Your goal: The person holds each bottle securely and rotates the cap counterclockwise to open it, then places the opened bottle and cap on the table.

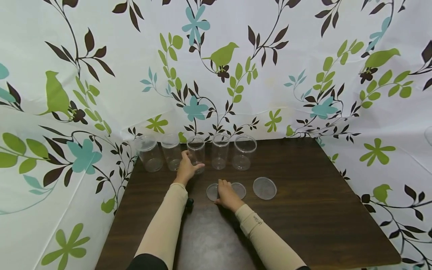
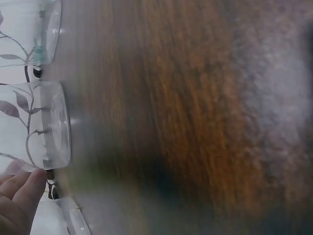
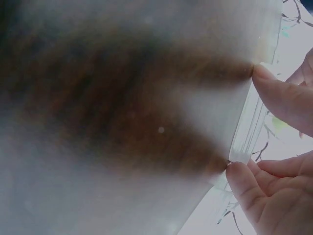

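Observation:
Five clear jars stand in a row along the table's back edge. My left hand (image 1: 186, 169) cups the middle jar (image 1: 196, 144), fingers at its left side and thumb across its front. In the left wrist view the fingertips (image 2: 36, 180) lie right at a clear jar's (image 2: 56, 129) side. Nearer me, my right hand (image 1: 229, 197) pinches a clear round lid (image 1: 211, 192) by its edges. The right wrist view shows this lid (image 3: 248, 125) edge-on between thumb and fingers. A second lid (image 1: 239, 190) lies just beyond that hand, partly covered by it.
The two left jars, the far-left jar (image 1: 148, 153) and its neighbour (image 1: 171, 152), have lids on. Right of the middle stand a narrow jar (image 1: 220, 152) and a wider one (image 1: 243, 153), both uncovered. Another lid (image 1: 264, 188) lies on the brown table (image 1: 314, 210). A patterned cloth (image 1: 270, 75) hangs behind.

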Demonstrator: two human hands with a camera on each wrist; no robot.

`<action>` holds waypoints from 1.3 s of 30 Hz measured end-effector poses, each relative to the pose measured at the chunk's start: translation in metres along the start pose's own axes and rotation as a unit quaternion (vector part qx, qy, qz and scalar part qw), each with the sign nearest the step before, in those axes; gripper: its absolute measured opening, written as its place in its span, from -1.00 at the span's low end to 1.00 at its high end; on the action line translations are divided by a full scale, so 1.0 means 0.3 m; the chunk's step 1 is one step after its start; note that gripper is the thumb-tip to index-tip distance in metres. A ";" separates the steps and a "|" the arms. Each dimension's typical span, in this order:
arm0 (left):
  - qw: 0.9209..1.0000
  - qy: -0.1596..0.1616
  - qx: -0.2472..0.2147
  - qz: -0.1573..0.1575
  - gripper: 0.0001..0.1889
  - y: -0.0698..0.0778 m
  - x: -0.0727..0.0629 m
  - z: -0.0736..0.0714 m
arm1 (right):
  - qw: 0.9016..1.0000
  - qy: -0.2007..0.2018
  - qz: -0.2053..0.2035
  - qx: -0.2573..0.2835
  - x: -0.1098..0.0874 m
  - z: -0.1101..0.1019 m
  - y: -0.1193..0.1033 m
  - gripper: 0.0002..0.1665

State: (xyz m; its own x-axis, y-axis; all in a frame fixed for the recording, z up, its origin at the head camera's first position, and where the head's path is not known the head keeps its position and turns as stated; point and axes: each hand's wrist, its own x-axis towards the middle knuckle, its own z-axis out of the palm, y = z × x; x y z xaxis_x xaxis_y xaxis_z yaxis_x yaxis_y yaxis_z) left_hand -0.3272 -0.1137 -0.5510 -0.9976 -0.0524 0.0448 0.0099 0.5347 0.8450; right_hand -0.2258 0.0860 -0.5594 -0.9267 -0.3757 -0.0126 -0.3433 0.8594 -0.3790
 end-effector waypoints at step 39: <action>0.983 0.106 0.043 -0.145 -0.18 -0.006 -0.118 -0.198 | 1.000 -0.007 0.011 -0.004 0.009 -0.012 -0.004 0.14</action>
State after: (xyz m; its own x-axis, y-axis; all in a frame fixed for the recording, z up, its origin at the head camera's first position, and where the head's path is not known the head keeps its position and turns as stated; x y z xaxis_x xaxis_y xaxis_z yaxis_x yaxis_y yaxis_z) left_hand -0.2879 -0.1628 -0.5225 -0.9208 -0.3832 -0.0730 -0.2877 0.5407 0.7905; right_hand -0.2283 0.0851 -0.5557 -0.9315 -0.3621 -0.0334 -0.3246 0.8696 -0.3720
